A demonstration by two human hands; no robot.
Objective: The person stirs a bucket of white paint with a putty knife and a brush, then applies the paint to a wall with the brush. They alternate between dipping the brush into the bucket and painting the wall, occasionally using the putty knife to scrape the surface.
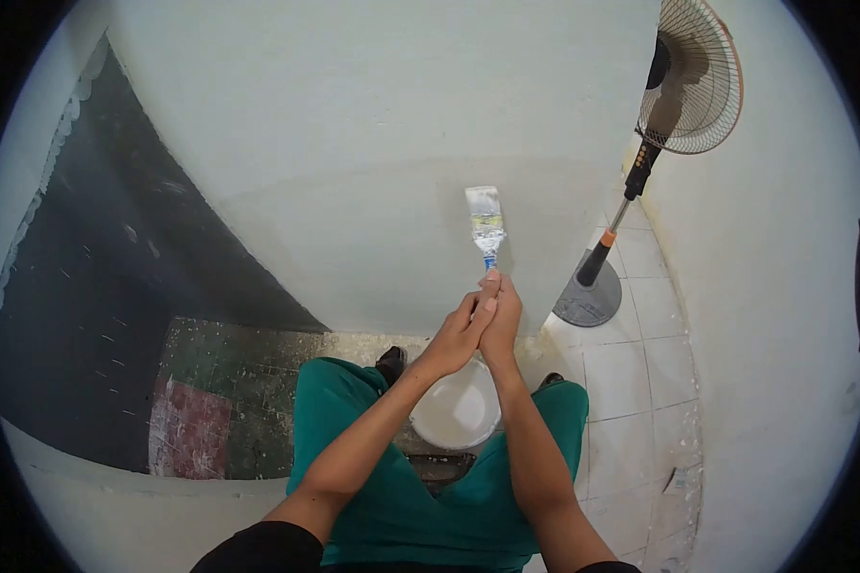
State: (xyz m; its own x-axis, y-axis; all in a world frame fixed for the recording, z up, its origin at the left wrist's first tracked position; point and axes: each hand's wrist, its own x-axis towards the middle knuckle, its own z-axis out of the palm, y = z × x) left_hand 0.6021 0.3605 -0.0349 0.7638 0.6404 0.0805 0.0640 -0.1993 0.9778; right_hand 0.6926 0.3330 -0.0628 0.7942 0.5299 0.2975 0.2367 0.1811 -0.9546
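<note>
Both hands are wrapped round the blue handle of a paintbrush (487, 225), which points up and away from me in front of the pale wall (373, 229). My left hand (461, 331) comes in from the left with its fingers against the handle and the other hand. Pressed beside it, my right hand (502, 320) closes round the lower handle, most of which is hidden. White paint coats the brush's bristles and ferrule. Below the hands, between my knees, a round bucket (456, 406) holds white paint.
A standing fan (690, 76) is at the right, its round base (588, 298) on the white tiled floor (626, 377). A dark wall panel (96, 258) rises at the left above green and red tiles (191, 430). My legs in green trousers flank the bucket.
</note>
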